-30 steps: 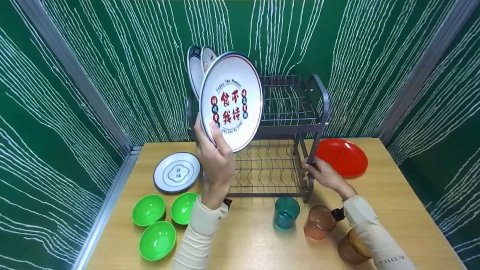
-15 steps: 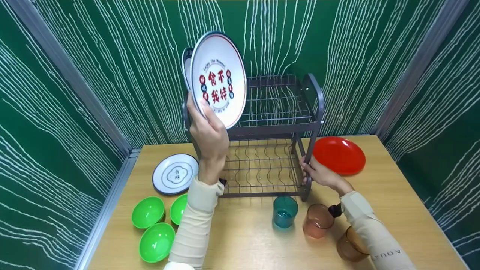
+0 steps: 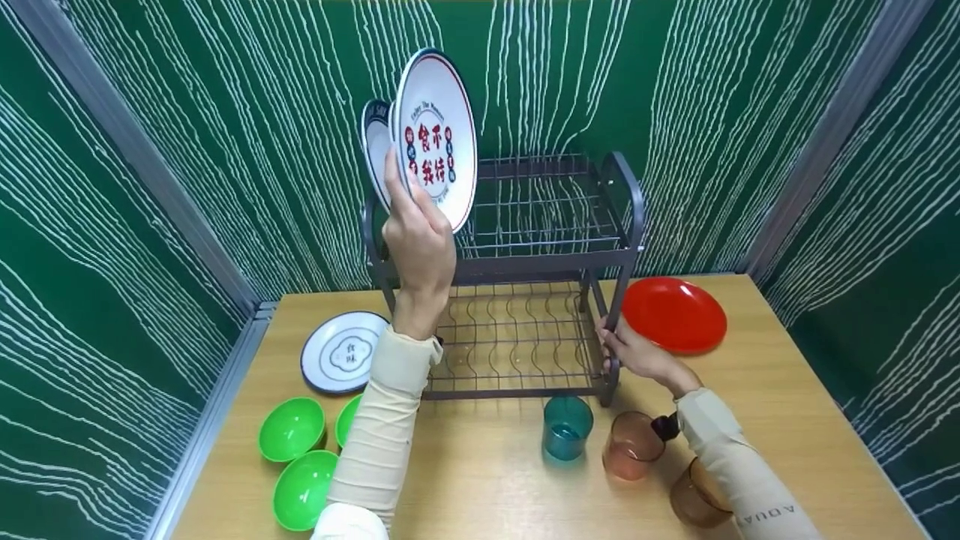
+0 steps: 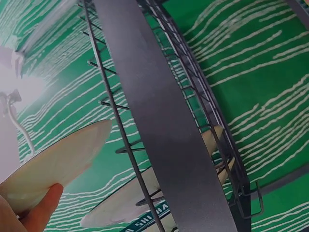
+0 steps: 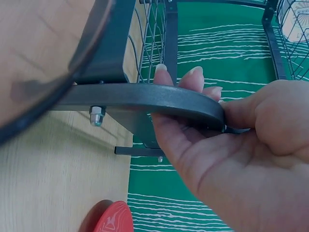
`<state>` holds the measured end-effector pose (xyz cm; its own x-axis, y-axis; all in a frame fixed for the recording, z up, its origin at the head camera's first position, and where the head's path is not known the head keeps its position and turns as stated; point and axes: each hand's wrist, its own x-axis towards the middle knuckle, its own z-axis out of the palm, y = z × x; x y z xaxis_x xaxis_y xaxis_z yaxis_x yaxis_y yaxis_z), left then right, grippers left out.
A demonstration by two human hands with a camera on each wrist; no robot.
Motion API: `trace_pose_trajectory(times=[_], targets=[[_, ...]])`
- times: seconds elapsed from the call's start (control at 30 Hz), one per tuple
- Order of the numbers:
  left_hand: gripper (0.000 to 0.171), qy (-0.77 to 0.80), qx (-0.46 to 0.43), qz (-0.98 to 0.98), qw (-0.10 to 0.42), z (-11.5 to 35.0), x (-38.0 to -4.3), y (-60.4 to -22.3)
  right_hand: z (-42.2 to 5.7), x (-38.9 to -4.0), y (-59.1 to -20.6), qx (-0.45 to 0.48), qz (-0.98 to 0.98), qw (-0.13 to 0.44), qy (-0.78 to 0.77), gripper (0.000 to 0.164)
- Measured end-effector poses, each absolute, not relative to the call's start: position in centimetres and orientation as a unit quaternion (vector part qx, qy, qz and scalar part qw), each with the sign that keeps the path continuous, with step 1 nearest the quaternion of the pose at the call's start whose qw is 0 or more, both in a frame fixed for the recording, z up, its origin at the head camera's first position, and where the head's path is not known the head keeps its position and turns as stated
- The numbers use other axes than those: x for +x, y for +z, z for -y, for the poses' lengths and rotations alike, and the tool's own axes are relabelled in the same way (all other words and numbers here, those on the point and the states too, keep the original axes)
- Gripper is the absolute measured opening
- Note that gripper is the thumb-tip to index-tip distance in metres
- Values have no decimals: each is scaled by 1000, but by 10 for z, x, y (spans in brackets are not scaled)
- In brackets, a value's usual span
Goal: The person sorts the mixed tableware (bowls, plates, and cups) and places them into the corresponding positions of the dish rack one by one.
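My left hand (image 3: pixel 421 247) pinches the lower edge of a white plate (image 3: pixel 438 142) with red characters and a dark rim, holding it nearly upright above the left end of the rack's upper tier. Behind it, other white plates (image 3: pixel 376 135) stand in that tier, partly hidden. In the left wrist view the held plate (image 4: pixel 63 157) is apart from the rack's wires. My right hand (image 3: pixel 636 349) grips the right front post of the dark two-tier dish rack (image 3: pixel 540 261); in the right wrist view its fingers (image 5: pixel 169 133) curl round the post.
A white plate (image 3: pixel 341 352) lies left of the rack, with green bowls (image 3: pixel 292 429) in front of it. A red plate (image 3: pixel 675 315) lies to the right. Teal (image 3: pixel 566 427), pink (image 3: pixel 632 446) and amber cups (image 3: pixel 699 495) stand in front, the amber partly under my right sleeve.
My left hand has carried the red-lettered plate up and back over the upper tier, turning it more edge-on. My right hand keeps its grip on the post.
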<state>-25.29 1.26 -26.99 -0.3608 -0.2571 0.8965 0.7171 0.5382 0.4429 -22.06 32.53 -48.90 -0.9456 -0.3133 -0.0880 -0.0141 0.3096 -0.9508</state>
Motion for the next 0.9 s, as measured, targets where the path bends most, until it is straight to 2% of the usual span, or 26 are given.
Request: trace_pose_trajectory(times=[0.27, 0.57, 0.9], targets=[[42, -396, -146, 738, 526, -17, -268, -267, -325, -220, -488, -112, -805, 121, -570, 26], [43, -317, -130, 809, 478, -27, -283, -275, -324, -219, -489, -113, -793, 122, -586, 24], [48, -288, -104, 838, 451, -35, -293, -282, -326, -219, -490, -111, -790, 131, -589, 28]])
